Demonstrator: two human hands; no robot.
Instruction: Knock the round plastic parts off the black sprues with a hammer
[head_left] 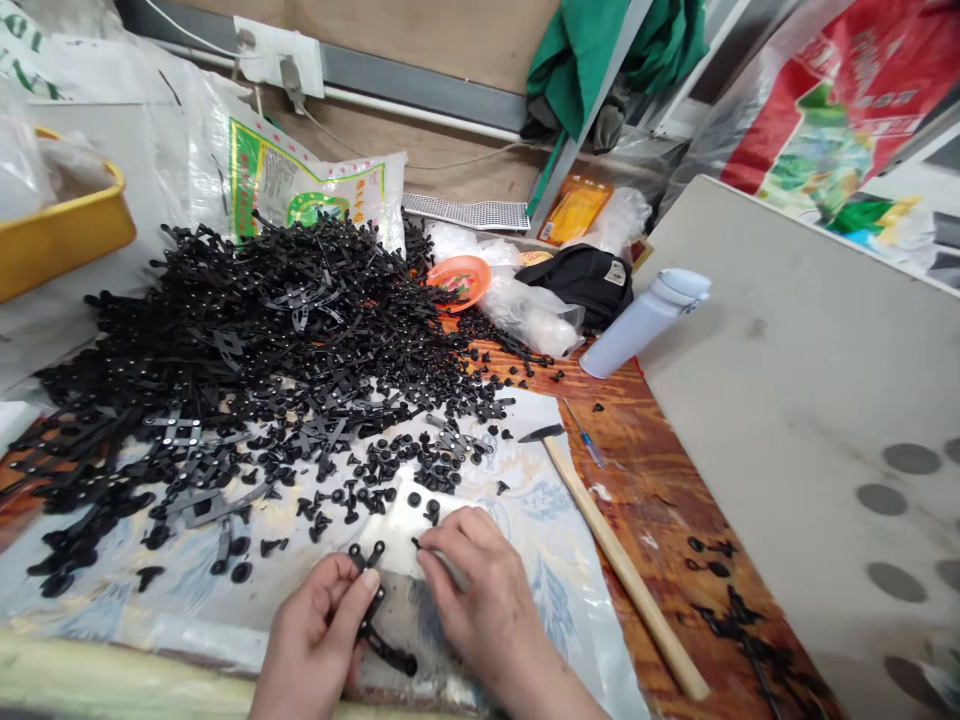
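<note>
Near the bottom centre, my left hand [319,625] is closed on a black linkage part [386,650], whose two short arms point up past the thumb and whose curved arm hangs below. My right hand [480,590], just to its right, pinches a small black piece [417,543] between thumb and fingertips; most of that piece is hidden. The two hands are apart. Behind them several small black caps [414,499] lie on a pale pad [401,525] on the patterned plastic sheet [300,590].
A big heap of black linkages [285,320] fills the back left. To the right lie a wooden-handled hammer [622,565] and a screwdriver [592,448]. Farther back are a pale blue bottle [637,325], an orange plate [461,280] and a black bag [581,280]. A grey board [810,380] leans at right.
</note>
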